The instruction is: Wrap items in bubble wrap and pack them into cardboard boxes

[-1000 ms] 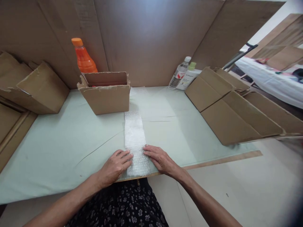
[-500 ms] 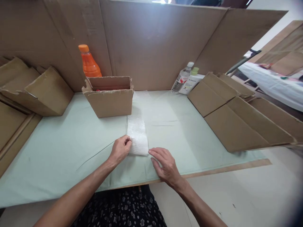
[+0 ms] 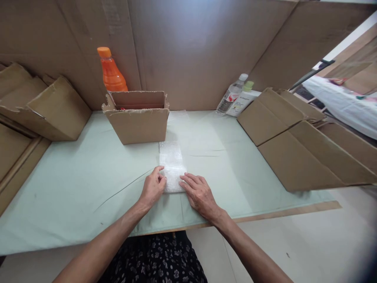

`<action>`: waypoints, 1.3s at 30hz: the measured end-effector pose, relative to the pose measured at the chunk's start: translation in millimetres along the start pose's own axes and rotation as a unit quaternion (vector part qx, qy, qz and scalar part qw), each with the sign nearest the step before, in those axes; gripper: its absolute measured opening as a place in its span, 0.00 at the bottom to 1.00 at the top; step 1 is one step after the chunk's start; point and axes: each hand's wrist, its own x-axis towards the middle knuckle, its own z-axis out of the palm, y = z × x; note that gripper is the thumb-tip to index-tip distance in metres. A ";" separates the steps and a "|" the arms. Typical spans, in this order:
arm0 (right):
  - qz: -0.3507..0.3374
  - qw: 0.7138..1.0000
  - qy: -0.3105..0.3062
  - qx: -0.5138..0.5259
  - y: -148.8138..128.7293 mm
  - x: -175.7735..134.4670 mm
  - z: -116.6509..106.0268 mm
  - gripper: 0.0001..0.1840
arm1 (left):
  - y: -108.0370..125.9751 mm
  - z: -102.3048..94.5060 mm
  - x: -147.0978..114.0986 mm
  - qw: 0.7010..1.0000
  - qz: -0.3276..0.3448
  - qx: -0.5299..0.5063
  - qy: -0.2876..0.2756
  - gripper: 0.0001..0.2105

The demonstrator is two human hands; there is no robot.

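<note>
We are pressing the folded white bubble-wrap strip (image 3: 172, 167), lying just before the open brown cardboard box (image 3: 137, 116), left hand (image 3: 153, 188) pinching, right hand (image 3: 199, 193) flat; released, the springy fold could reopen.

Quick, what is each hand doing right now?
Left hand: fingers curled, pinching the near left edge of the bubble wrap.
Right hand: open, lying flat, fingertips on the wrap's near right corner.
</note>
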 end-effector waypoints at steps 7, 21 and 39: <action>-0.023 0.999 -0.036 0.004 -4.8 -4.0 -3.4 0.17 | -3.1 4.4 2.4 0.994 0.044 0.098 0.022 0.19; -0.032 0.998 -0.013 0.045 22.0 29.5 15.8 0.16 | -33.7 -11.0 -32.0 0.899 0.382 0.215 0.016 0.36; 0.140 0.986 0.085 0.034 -32.3 -17.7 -3.5 0.18 | -9.2 -9.6 -25.5 0.978 0.109 0.172 -0.034 0.19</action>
